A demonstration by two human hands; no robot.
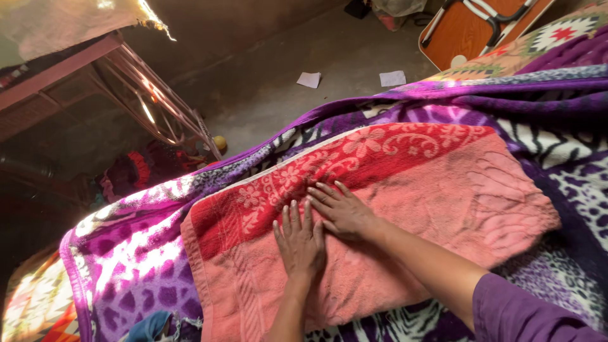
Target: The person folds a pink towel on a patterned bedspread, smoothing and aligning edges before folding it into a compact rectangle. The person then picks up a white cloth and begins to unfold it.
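A folded pink towel [443, 196] with a red flowered band lies flat on a purple, white and black patterned blanket [133, 266]. My left hand [300, 239] presses palm down on the towel near its middle, fingers spread. My right hand [342, 209] lies flat just beside it, fingers apart, reaching to the red band and partly overlapping the left hand's side. Neither hand holds anything. A purple sleeve [525, 313] covers my right upper arm.
The blanket covers a bed whose edge drops to a grey floor [278, 82]. Two paper scraps [309, 79] lie on the floor. A folded wooden table with metal legs [475, 25] leans at top right. A pink metal frame [152, 95] stands at left, clothes under it.
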